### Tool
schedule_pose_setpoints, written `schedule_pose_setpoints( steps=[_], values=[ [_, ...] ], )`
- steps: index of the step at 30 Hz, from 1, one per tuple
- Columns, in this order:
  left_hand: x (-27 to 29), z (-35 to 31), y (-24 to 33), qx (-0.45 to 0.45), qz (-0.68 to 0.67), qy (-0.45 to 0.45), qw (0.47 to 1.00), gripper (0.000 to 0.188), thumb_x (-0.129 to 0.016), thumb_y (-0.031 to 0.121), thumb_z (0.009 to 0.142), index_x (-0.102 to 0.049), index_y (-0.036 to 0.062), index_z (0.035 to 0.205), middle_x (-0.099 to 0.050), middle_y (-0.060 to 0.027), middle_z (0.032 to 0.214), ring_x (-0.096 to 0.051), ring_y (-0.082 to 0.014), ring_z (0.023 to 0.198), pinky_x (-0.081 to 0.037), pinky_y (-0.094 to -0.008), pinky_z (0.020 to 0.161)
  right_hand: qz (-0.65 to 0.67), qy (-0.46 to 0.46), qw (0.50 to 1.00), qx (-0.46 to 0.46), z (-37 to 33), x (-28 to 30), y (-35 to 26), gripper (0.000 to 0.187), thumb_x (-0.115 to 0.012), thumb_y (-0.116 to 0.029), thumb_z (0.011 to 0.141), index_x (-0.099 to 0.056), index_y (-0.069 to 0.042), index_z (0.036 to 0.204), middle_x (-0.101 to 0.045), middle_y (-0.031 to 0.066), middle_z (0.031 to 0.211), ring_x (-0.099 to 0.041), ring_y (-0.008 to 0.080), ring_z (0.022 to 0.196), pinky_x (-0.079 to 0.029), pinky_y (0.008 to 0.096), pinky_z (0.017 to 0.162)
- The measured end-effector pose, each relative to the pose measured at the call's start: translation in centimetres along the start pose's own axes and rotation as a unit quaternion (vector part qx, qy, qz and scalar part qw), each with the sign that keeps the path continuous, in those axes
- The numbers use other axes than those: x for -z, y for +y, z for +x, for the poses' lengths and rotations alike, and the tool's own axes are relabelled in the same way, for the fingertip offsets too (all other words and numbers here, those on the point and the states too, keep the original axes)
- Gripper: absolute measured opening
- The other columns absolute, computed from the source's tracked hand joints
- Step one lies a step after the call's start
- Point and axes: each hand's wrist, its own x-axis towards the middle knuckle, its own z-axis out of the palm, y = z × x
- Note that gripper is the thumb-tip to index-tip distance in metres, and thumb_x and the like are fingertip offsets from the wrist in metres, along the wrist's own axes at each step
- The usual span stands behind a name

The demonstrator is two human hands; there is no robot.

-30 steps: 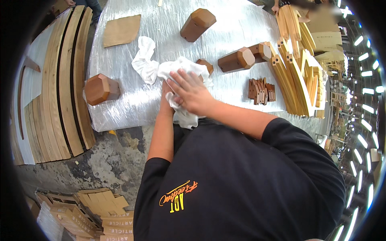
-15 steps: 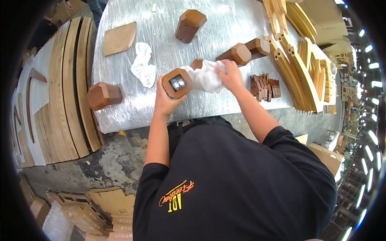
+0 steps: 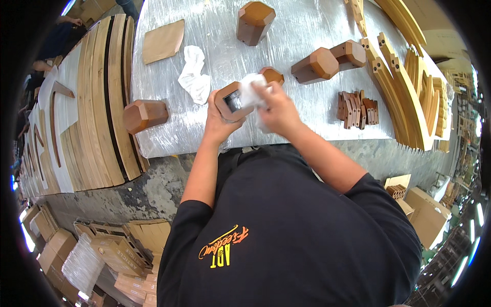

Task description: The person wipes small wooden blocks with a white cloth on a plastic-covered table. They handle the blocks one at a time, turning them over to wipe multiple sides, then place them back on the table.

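My left hand (image 3: 220, 125) is closed round a brown eight-sided wooden block (image 3: 223, 104) with a dark square opening in its end. A white cloth (image 3: 251, 91) is bunched in my right hand (image 3: 280, 110), which is smeared by motion; the cloth touches the block's right edge. Just behind the cloth, part of another brown block (image 3: 272, 75) shows. A second white cloth (image 3: 194, 77) lies crumpled on the table, left of the held block.
More brown blocks stand or lie on the plastic-wrapped table (image 3: 215, 30): one block (image 3: 146, 115) at left, one (image 3: 254, 23) at the back, two at right. Small wooden pieces (image 3: 357, 110), curved wooden parts (image 3: 404, 102), brown paper (image 3: 163, 42) and stacked planks (image 3: 97, 102) surround them.
My right hand has brought the white cloth left onto the end of the held block, bunching it tighter. The view has shifted slightly; my left hand still holds the block.
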Motion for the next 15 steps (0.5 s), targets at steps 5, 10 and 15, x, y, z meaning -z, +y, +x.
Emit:
schedule_pose_setpoints(
  steps=[5, 10, 15],
  values=[
    [-1.3, 1.7, 0.6, -0.066, 0.0, 0.016, 0.998, 0.116, -0.099, 0.019, 0.065, -0.028, 0.007, 0.156, -0.055, -0.0223, 0.143, -0.058, -0.04, 0.132, -0.051, -0.049, 0.108, -0.169, -0.014, 0.975, 0.142, 3.5, -2.7, -2.3, 0.03, -0.077, -0.019, 0.085, -0.069, -0.015, 0.113, -0.059, 0.0159, 0.107, -0.069, 0.0338, 0.096, -0.057, 0.0479, 0.077],
    [-1.8, 2.1, 0.5, -0.055, 0.125, 0.065, 0.989, 0.111, -0.098, 0.018, 0.066, -0.031, 0.0047, 0.153, -0.058, -0.02, 0.138, -0.06, -0.0369, 0.127, -0.049, -0.0473, 0.108, -0.198, 0.141, 0.958, 0.155, 7.9, -3.3, -2.3, 0.035, -0.073, -0.015, 0.087, -0.069, -0.011, 0.121, -0.063, 0.0235, 0.133, -0.064, 0.0422, 0.12, -0.053, 0.0522, 0.097],
    [-1.0, 2.6, 0.0, -0.229, 0.222, 0.062, 0.946, 0.117, -0.098, 0.014, 0.061, -0.031, 0.0079, 0.157, -0.056, -0.021, 0.142, -0.051, -0.044, 0.134, -0.044, -0.0518, 0.114, -0.191, -0.069, 0.923, 0.327, 4.7, -6.3, -4.6, 0.042, -0.067, -0.006, 0.087, -0.066, -0.006, 0.129, -0.062, 0.0204, 0.145, -0.056, 0.043, 0.14, -0.039, 0.0567, 0.122]
  ],
)
